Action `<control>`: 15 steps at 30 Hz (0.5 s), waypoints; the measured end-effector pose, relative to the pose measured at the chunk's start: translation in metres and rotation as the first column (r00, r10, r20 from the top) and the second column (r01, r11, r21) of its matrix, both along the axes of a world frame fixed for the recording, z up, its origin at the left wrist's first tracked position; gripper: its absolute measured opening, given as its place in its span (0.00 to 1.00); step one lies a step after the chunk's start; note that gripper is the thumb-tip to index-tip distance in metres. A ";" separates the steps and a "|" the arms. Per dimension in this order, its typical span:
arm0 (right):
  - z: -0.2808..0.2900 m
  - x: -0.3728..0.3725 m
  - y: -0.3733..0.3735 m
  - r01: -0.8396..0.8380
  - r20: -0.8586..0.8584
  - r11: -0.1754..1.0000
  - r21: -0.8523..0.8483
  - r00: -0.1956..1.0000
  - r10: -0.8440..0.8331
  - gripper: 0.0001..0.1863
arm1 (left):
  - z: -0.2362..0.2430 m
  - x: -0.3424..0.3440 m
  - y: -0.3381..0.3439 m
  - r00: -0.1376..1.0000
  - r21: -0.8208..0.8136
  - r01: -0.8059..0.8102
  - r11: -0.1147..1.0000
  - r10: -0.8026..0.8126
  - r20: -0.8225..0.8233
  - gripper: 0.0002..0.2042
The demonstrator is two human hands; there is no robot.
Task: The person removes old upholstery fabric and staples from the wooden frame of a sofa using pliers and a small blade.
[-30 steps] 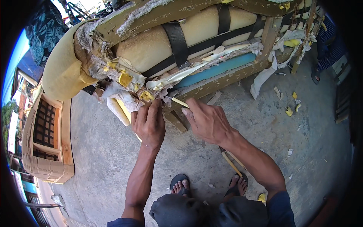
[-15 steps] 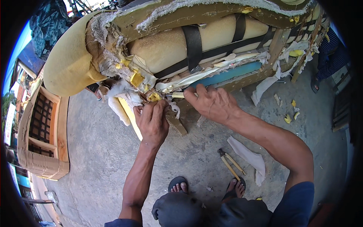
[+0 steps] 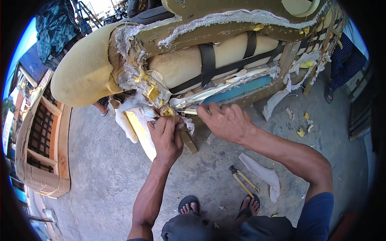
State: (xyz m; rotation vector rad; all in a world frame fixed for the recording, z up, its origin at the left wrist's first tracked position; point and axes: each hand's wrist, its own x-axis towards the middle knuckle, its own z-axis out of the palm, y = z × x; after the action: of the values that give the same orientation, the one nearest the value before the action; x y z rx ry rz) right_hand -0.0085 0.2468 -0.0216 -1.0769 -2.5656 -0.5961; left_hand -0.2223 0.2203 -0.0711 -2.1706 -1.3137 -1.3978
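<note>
A stripped sofa frame (image 3: 217, 31) lies across the upper view, with black webbing straps (image 3: 207, 64), pale padding and torn white cloth showing. My right hand (image 3: 228, 123) is closed round a slim tool with a pale yellow handle (image 3: 189, 111). Its thin metal end points left, into the frame's lower corner. Beside that end, my left hand (image 3: 167, 138) is closed with bent fingers against the torn cloth and padding; what it pinches is hidden. Just above the left fingers is a scrap of yellow foam (image 3: 167, 112). A blue panel (image 3: 238, 89) shows along the frame's lower side.
Pincers (image 3: 243, 182) and a pale cloth strip (image 3: 263, 173) lie on the concrete floor near my feet. Foam scraps (image 3: 300, 132) are scattered at right. Another wooden frame with webbing (image 3: 42, 140) stands at left. Two other people stand beyond the sofa.
The whole view has shifted slightly, with the sofa lower in it. Both hands stay at the same corner, and the tool is still in my right hand.
</note>
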 end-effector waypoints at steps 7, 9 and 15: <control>0.019 0.006 0.007 0.036 0.218 0.992 0.124 0.974 -0.063 0.10 | 0.009 -0.008 -0.002 1.000 -0.023 0.027 0.999 -0.027 0.013 0.08; 0.023 0.050 0.012 0.139 0.233 0.985 0.097 0.959 -0.159 0.09 | 0.004 -0.012 0.001 0.993 -0.052 0.109 0.993 -0.111 -0.029 0.07; 0.017 0.024 -0.018 0.111 0.099 0.992 0.066 0.988 -0.117 0.10 | -0.003 0.008 0.004 1.000 0.004 0.025 1.000 -0.025 0.014 0.07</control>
State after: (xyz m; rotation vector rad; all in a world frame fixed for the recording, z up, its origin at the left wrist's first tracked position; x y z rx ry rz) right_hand 0.0151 0.2286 -0.0047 -1.2086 -2.5664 -0.7719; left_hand -0.2147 0.2244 -0.0737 -2.1866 -1.2919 -1.4258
